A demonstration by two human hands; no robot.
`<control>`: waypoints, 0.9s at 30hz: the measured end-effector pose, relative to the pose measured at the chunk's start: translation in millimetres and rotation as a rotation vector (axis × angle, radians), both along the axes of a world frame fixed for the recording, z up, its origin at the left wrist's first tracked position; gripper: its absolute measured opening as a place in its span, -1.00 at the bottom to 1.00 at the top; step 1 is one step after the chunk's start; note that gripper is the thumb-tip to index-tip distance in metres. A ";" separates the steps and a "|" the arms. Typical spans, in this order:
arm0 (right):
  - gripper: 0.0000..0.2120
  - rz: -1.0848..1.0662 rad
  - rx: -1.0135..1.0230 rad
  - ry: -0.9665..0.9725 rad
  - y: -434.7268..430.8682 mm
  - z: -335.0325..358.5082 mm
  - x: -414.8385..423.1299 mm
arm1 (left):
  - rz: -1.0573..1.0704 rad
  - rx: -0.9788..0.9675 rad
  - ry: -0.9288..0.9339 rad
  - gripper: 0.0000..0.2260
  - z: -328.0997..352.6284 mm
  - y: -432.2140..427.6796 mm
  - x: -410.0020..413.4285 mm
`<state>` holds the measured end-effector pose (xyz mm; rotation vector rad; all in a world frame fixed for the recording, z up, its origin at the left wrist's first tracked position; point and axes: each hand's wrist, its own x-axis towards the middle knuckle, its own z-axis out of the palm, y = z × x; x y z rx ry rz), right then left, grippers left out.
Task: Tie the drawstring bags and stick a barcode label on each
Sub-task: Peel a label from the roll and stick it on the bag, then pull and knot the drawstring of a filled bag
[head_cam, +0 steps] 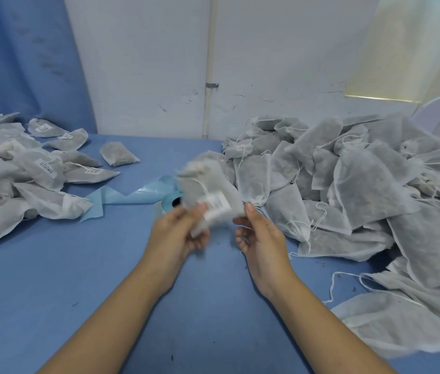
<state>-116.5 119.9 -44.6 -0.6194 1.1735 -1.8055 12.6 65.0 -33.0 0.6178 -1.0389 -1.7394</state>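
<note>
A small white mesh drawstring bag [208, 190], blurred by motion, hangs above the blue table [78, 265] with a white barcode label [220, 203] on its face. My left hand [178, 230] grips the bag's lower end, thumb on the label. My right hand [259, 233] is just right of the bag, thumb tip up by its edge and fingers loosely curled; no hold on the bag shows. Behind the bag lies a label roll [173, 201] with a trailing blue backing strip [121, 195].
A heap of labelled bags [24, 168] covers the table's left side. A larger heap of unlabelled bags [362, 184] with loose strings fills the right side and reaches the near right edge. A white wall [146, 63] stands behind.
</note>
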 end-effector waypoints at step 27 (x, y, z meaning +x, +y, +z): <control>-0.60 -0.530 0.706 1.693 3.6 -4.6 -50.6 | -0.007 -0.261 -0.393 -0.77 1.4 16.0 -38.3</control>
